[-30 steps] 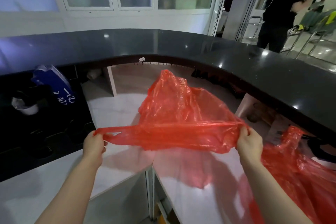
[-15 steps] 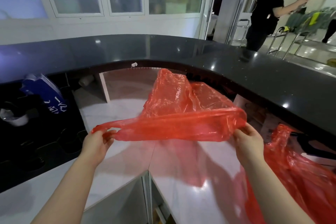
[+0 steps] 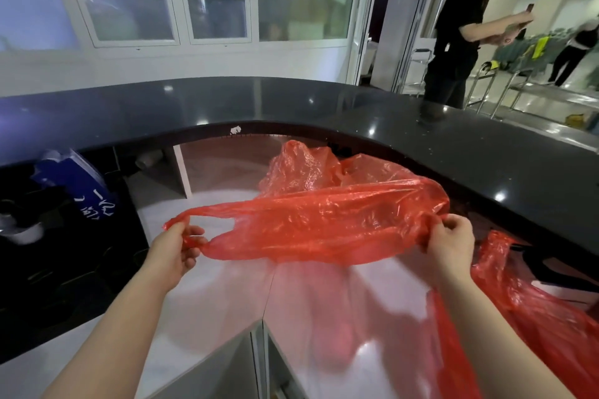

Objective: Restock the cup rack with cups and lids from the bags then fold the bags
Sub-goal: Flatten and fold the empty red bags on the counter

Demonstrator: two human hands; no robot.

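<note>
Red plastic bag (image 3: 324, 220), crinkled, translucent, stretched between both hands

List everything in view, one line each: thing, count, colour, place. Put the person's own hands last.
held bag: 1, red, stretched between both hands above the lower counter
second bag: 1, red, lying at the right on the lower counter
lower counter: 1, white, under the bags
raised counter: 1, black, curving behind
blue bag: 1, blue with white print, left, under the raised counter
bystander: 1, in black, beyond the raised counter at right
left hand: 1, grips the bag's handle end
right hand: 1, grips the bag's other end
</note>
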